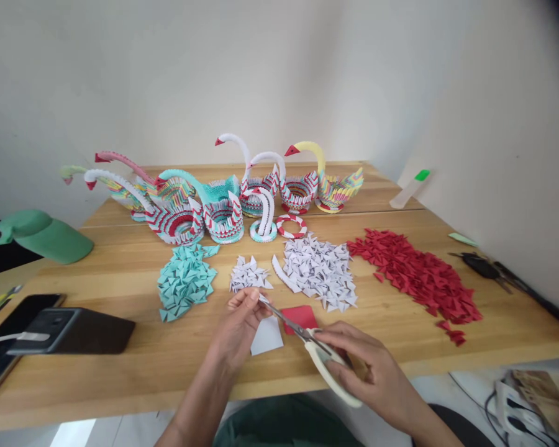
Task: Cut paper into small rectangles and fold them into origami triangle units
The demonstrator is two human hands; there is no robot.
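My left hand (238, 329) pinches a small white folded paper piece (263, 299) between thumb and fingertips. In my right hand (370, 367) is a pair of scissors (304, 334) with cream handles, its blade tips meeting the paper piece. Whether the blades are cutting into it, I cannot tell. Under the scissors lie a red paper square (300, 316) and a white paper square (267, 338). Just beyond my left hand sits a small pile of white folded triangles (249, 274). A curved white strip of joined pieces (285, 275) lies beside a larger white pile (320, 270).
Teal triangles (186, 282) are heaped left, red ones (419, 273) right. Several paper swans (177, 220) stand behind, with a red-white ring (292, 226). A green container (46, 237), dark box (81, 331) and phone are left; keys (481, 265) and a glue bottle (409, 189) right.
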